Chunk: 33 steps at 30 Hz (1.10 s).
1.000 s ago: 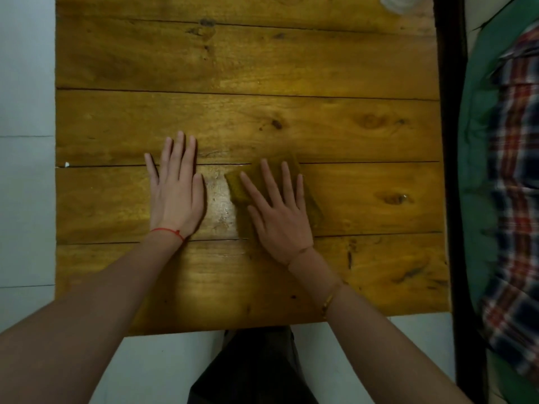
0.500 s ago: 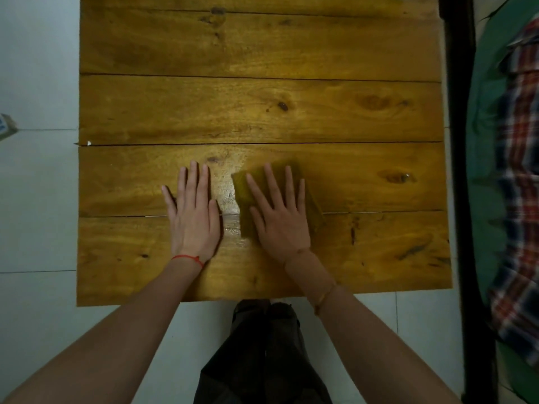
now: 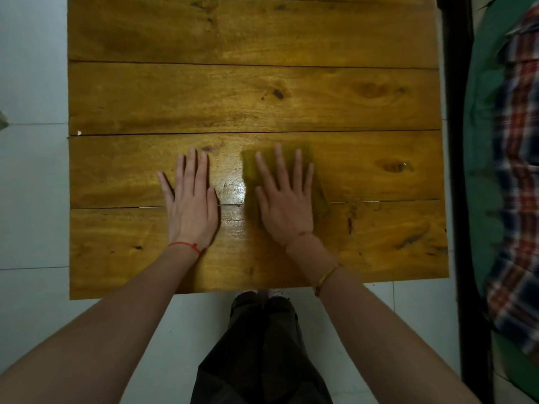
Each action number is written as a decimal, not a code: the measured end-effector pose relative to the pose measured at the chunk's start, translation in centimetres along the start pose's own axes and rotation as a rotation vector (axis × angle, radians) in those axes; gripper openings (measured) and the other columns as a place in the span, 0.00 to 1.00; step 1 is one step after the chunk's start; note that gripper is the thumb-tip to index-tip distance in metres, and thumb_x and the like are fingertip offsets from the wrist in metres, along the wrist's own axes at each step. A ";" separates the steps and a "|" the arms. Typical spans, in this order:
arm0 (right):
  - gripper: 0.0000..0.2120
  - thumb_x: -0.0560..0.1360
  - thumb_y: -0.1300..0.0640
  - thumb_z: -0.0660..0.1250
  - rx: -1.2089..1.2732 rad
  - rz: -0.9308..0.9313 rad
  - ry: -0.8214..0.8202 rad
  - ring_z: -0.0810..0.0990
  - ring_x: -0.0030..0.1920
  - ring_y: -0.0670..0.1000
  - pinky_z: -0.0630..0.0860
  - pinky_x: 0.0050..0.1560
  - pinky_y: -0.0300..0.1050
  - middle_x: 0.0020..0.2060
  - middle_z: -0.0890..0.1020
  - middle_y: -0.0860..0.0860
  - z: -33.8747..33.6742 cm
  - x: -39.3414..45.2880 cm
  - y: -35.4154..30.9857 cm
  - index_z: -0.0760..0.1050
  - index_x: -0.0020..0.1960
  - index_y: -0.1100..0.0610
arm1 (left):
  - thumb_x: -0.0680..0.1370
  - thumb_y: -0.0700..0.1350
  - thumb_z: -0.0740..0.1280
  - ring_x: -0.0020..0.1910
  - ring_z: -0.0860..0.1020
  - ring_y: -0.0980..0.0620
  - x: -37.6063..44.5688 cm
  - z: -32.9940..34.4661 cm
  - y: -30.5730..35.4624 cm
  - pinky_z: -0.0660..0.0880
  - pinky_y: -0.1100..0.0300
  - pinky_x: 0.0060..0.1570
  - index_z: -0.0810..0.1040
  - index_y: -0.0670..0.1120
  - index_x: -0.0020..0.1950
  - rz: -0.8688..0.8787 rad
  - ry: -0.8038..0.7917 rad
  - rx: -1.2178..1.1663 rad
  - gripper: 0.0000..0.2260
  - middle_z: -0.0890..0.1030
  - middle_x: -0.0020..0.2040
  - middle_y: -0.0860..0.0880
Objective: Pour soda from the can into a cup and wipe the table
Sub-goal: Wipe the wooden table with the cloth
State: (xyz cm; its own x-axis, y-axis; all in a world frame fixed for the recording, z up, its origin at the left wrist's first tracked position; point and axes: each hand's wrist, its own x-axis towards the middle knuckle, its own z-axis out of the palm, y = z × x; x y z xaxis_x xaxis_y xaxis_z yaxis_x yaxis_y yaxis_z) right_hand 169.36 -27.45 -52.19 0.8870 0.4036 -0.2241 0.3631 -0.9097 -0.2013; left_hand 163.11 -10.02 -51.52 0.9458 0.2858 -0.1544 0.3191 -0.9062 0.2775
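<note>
One head-worn wide-angle view looks almost straight down from above the near edge of the plank worktop (image 3: 253,94), close enough that both forearms enter from the bottom corners. It takes in the tiled floor (image 3: 32,199) on the left and a bed (image 3: 484,141) along the right edge.

Both forearms reach forward from the bottom corners, bare; the left hand (image 3: 191,204) lies flat, palm down, fingers straight and close together, thumb tucked alongside; a red thread circles its wrist; the right hand (image 3: 284,199) lies flat too, palm down, fingers straight and spread, thumb angled out to the left; a thin gold band sits on the right forearm just behind the wrist.
</note>
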 end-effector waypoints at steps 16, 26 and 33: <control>0.26 0.83 0.43 0.44 -0.019 0.007 0.041 0.40 0.78 0.62 0.44 0.75 0.65 0.79 0.44 0.52 -1.5 6.7 1.5 0.43 0.79 0.45 | 0.83 0.46 0.50 0.80 0.42 0.48 8.7 -1.1 -0.8 0.41 0.35 0.75 0.46 0.47 0.81 0.039 0.017 0.044 0.27 0.46 0.81 0.47; 0.26 0.82 0.44 0.43 0.030 0.291 0.107 0.41 0.77 0.65 0.44 0.74 0.67 0.79 0.45 0.54 -3.1 15.1 2.4 0.43 0.79 0.46 | 0.82 0.48 0.48 0.80 0.42 0.50 9.1 -0.5 -0.8 0.43 0.36 0.75 0.46 0.48 0.81 -0.007 -0.019 0.049 0.27 0.46 0.81 0.50; 0.26 0.83 0.43 0.46 -0.045 -0.124 -0.008 0.41 0.78 0.60 0.46 0.76 0.63 0.79 0.45 0.51 -2.9 11.7 0.8 0.44 0.79 0.44 | 0.81 0.48 0.50 0.80 0.43 0.50 9.3 -0.9 -0.8 0.44 0.37 0.76 0.48 0.48 0.81 -0.022 -0.048 0.048 0.28 0.47 0.81 0.50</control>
State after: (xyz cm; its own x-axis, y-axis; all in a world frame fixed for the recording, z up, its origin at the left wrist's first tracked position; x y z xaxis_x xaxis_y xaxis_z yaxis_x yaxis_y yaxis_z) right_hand 180.87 -23.76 -52.17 0.8320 0.5143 -0.2079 0.4829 -0.8560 -0.1847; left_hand 171.66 -6.36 -52.37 0.9342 0.2917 -0.2055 0.3355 -0.9141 0.2277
